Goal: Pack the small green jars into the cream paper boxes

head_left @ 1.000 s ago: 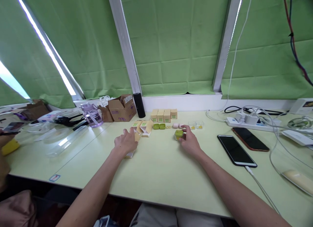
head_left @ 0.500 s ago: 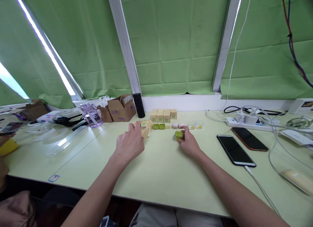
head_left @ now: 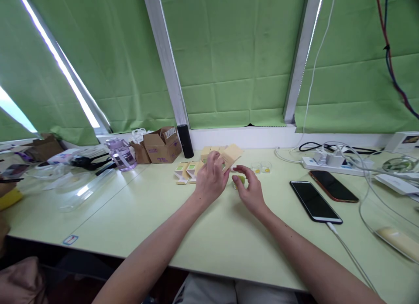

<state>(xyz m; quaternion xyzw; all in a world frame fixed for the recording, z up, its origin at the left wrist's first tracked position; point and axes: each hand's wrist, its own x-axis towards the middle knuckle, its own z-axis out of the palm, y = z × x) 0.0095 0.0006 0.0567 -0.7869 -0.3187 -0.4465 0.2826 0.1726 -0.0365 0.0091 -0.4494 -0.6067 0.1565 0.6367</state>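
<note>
The box [head_left: 233, 153] in the left hand [head_left: 211, 177] is made of matt paperboard; under the hand, a smooth surface [head_left: 212, 238] is seen.

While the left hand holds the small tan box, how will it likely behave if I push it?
The small tan box is probably light, since the left hand holds it up alone. Its flat, papery-looking faces suggest it is fairly stiff but may dent under a firm push. Straight edges make rolling unlikely.

The pale table [head_left: 209, 247] bears small cartons [head_left: 181, 168], two phones [head_left: 316, 202] and a bottle [head_left: 121, 156].
</note>
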